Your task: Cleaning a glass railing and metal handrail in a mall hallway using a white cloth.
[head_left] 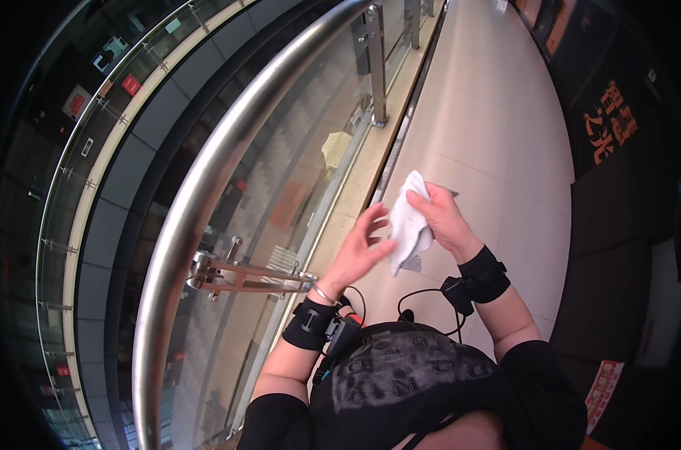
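Observation:
A crumpled white cloth (409, 225) hangs in front of me, its upper part pinched between the thumb and fingers of my right hand (444, 219). Grey patches show at its lower edge. Just left of the cloth is my left hand (361, 244), fingers apart and curved toward it. The left thumb comes very close to the cloth; whether it touches, I cannot tell. Both wrists wear black straps, the left one (309, 324) with a small device and a silver bracelet above it, the right one (481, 275) with a black box and cable.
A thick steel handrail (205, 176) curves along my left, above glass panels (280, 180) on metal posts (376, 67). Beyond the glass is a lower level. The pale tiled walkway (490, 120) runs ahead. Dark wall panels (610, 225) line the right side.

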`<action>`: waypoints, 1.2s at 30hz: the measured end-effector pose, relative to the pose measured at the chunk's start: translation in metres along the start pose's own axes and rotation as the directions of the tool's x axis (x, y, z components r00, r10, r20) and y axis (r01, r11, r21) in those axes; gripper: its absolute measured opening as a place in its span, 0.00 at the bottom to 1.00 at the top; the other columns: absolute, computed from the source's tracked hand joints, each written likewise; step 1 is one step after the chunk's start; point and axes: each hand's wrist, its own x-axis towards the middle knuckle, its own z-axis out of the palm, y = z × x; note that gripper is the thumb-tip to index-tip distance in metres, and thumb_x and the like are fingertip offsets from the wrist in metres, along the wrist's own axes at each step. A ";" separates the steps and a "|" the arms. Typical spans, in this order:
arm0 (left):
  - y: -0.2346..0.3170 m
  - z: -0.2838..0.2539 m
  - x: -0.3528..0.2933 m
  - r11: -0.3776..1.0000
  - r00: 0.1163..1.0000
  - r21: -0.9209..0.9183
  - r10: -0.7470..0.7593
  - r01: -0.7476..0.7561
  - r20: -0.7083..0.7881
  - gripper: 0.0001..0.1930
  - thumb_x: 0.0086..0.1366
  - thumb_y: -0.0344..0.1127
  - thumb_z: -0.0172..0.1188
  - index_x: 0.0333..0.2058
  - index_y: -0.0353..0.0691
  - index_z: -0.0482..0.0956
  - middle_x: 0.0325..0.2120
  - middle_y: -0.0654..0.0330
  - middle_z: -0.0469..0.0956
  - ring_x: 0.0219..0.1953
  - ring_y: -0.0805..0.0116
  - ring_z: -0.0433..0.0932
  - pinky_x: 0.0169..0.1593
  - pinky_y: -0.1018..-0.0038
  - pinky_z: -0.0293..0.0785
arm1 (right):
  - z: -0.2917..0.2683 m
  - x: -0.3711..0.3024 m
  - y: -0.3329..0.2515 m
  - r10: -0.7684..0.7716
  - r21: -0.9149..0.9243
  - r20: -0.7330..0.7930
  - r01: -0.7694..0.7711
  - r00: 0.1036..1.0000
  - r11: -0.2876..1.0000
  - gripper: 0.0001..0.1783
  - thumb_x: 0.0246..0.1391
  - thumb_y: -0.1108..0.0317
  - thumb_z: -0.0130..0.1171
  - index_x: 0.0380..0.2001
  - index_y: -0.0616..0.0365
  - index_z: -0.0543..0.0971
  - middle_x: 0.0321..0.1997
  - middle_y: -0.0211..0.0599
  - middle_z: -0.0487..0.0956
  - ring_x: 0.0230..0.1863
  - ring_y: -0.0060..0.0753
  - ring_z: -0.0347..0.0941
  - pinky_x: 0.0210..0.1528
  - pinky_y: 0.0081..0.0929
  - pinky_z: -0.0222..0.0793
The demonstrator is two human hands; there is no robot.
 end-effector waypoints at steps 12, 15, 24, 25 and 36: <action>0.000 -0.025 -0.001 0.985 0.969 -0.154 0.034 -0.073 -0.245 0.19 0.70 0.38 0.45 0.56 0.35 0.66 0.45 0.61 0.74 0.44 0.76 0.72 0.47 0.80 0.69 | 0.036 0.014 0.014 -0.033 0.082 0.202 0.017 0.979 0.996 0.36 0.52 0.82 0.51 0.64 0.66 0.51 0.47 0.39 0.73 0.46 0.25 0.71 0.48 0.22 0.68; -0.010 -0.036 -0.001 0.948 0.957 -0.318 -0.075 -0.019 -0.280 0.18 0.70 0.40 0.44 0.52 0.35 0.69 0.45 0.59 0.74 0.41 0.75 0.74 0.45 0.78 0.72 | 0.044 0.017 0.013 -0.038 0.073 0.213 0.023 0.976 0.997 0.40 0.52 0.83 0.50 0.66 0.64 0.45 0.48 0.39 0.73 0.46 0.25 0.71 0.49 0.22 0.67; 0.007 -0.028 0.001 0.816 0.916 -0.576 -0.270 0.055 -0.295 0.24 0.72 0.46 0.33 0.56 0.33 0.61 0.51 0.51 0.70 0.50 0.59 0.74 0.54 0.65 0.71 | 0.043 0.025 0.014 -0.104 -0.019 0.175 0.109 0.979 0.994 0.25 0.56 0.80 0.48 0.58 0.64 0.64 0.48 0.36 0.74 0.48 0.21 0.70 0.51 0.19 0.66; 0.007 -0.028 0.001 0.801 0.909 -0.595 -0.298 0.072 -0.291 0.25 0.72 0.47 0.32 0.57 0.33 0.61 0.53 0.51 0.69 0.52 0.58 0.72 0.56 0.64 0.69 | 0.043 0.025 0.013 -0.102 -0.018 0.177 0.106 0.979 0.994 0.25 0.56 0.80 0.48 0.58 0.64 0.64 0.48 0.36 0.74 0.48 0.21 0.70 0.51 0.19 0.66; 0.028 -0.034 0.005 0.581 0.960 -0.814 -0.218 -0.016 -0.175 0.27 0.72 0.49 0.30 0.60 0.36 0.55 0.59 0.49 0.61 0.59 0.51 0.64 0.61 0.53 0.62 | 0.019 0.027 -0.005 -0.071 0.179 0.041 0.063 0.997 0.982 0.15 0.61 0.71 0.43 0.49 0.61 0.72 0.43 0.31 0.76 0.43 0.20 0.73 0.46 0.19 0.71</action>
